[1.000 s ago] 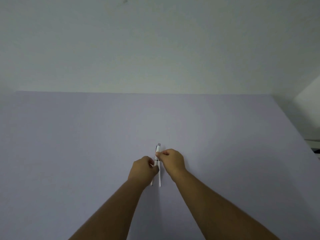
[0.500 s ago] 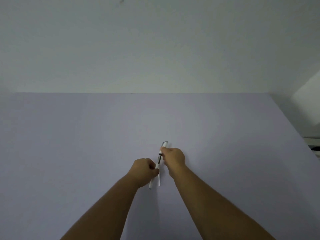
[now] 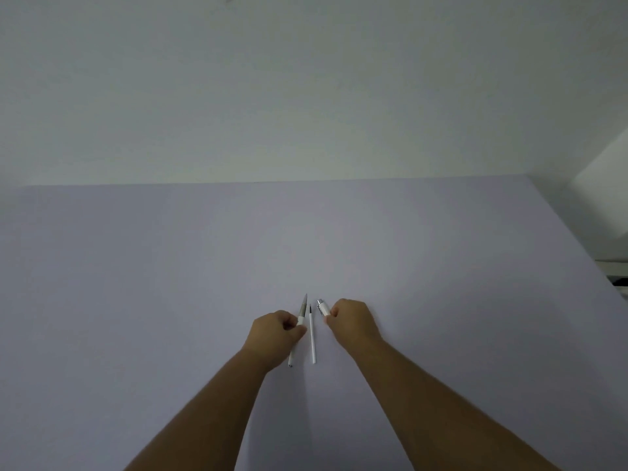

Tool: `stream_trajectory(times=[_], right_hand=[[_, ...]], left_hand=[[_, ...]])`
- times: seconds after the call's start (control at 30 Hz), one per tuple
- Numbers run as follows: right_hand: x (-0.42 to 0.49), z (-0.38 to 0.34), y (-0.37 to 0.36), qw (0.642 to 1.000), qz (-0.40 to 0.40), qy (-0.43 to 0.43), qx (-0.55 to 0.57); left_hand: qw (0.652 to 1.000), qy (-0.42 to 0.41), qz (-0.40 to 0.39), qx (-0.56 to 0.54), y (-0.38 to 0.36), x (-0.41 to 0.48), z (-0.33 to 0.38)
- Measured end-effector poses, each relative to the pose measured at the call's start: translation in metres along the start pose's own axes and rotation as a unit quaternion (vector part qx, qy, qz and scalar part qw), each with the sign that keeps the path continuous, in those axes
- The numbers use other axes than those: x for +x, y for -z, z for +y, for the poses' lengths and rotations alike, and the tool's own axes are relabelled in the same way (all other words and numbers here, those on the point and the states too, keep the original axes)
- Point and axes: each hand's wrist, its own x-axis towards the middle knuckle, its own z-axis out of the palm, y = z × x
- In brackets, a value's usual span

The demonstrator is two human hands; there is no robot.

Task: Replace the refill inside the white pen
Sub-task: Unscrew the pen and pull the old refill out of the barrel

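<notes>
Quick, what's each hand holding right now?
Left hand: closed on the pen's front half.
Right hand: closed on the pen's back half.

Right hand [image 3: 353, 322] hides most of pen cap [image 3: 323, 307].

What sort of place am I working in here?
Probably a plain indoor desk or worktable: a flat lavender table surface against a bare pale wall, holding only a spare refill between the hands.
</notes>
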Motion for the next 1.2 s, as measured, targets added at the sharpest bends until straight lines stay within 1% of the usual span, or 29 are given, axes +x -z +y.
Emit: stream_trajectory(times=[0.37, 0.5, 0.57, 0.63, 0.67, 0.73, 0.77, 0.8, 0.93, 1.0, 1.13, 1.2], right_hand=[[-0.002, 0.001, -0.008, 1.0, 0.014, 0.004, -0.02], [-0.006, 0.001, -0.005, 1.0, 0.024, 0.007, -0.01], [-0.009, 0.0, 0.0, 0.998, 0.05, 0.007, 0.034], [-0.012, -0.006, 0.009, 0.989, 0.061, -0.002, 0.134], [-0.013, -0.011, 0.014, 0.978, 0.047, -0.01, 0.204], [-0.017, -0.022, 0.022, 0.944, -0.013, -0.029, 0.329], [-0.019, -0.025, 0.024, 0.935, -0.038, -0.025, 0.351], [-0.02, -0.028, 0.024, 0.934, -0.049, -0.009, 0.355], [-0.021, -0.031, 0.026, 0.926, -0.043, 0.022, 0.374], [-0.02, -0.03, 0.031, 0.914, -0.051, 0.034, 0.402], [-0.018, -0.027, 0.037, 0.881, -0.084, 0.061, 0.461], [-0.018, -0.026, 0.04, 0.865, -0.108, 0.059, 0.486]], left_hand=[[0.999, -0.023, 0.015, 0.017, -0.001, -0.002, -0.001], [0.999, -0.025, 0.023, 0.021, 0.0, -0.004, -0.001], [0.999, -0.027, 0.025, 0.023, 0.002, -0.005, 0.0], [0.999, -0.028, 0.025, 0.025, 0.003, -0.006, 0.002], [0.999, -0.029, 0.026, 0.02, 0.004, -0.007, 0.003], [0.999, -0.039, 0.03, 0.021, 0.005, -0.008, 0.007], [0.998, -0.047, 0.033, 0.029, 0.006, -0.009, 0.01], [0.997, -0.055, 0.035, 0.035, 0.006, -0.01, 0.012], [0.996, -0.07, 0.043, 0.039, 0.011, -0.011, 0.018], [0.997, -0.07, 0.033, 0.013, 0.014, -0.012, 0.02], [0.993, -0.065, 0.011, -0.094, 0.019, -0.015, 0.021], [0.993, -0.071, 0.013, -0.096, 0.019, -0.017, 0.02]])
